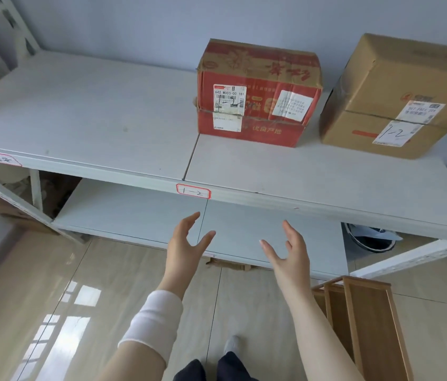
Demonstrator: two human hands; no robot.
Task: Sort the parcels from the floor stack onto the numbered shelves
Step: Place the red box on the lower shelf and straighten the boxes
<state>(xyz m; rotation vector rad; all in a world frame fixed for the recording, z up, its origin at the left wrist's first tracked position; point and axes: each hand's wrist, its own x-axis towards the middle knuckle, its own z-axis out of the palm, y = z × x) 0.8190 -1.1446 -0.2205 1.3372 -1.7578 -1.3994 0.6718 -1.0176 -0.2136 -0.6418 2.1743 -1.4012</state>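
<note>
Head view: both forearms are extended forward from the near edge toward the shelving, the left one wrapped at mid-forearm in a white sleeve [153, 323], the right one bare. The left hand [186, 243] and the right hand [288, 248] are held in the air in front of the lower shelf [134, 213], palms turned toward each other. The fingers of both hands are spread and loosely bent, and nothing is held or touched by either.

On the upper shelf [79, 119], at the far right, a brown parcel [398, 97] marked "1-2" is set. A red parcel [258, 97] with white labels stands to its left, a gap between the two. A red-edged tag [193, 191] reading "1-2" is stuck on the front edge of the upper shelf, just beyond the hands.

The brown parcel is cut off by the right edge. A wooden rack [362, 320] at the near right is cut off at the bottom, and a dark bucket [370, 237] is mostly hidden under the upper shelf. The writing on a second tag [2, 158] at the left cannot be made out.
</note>
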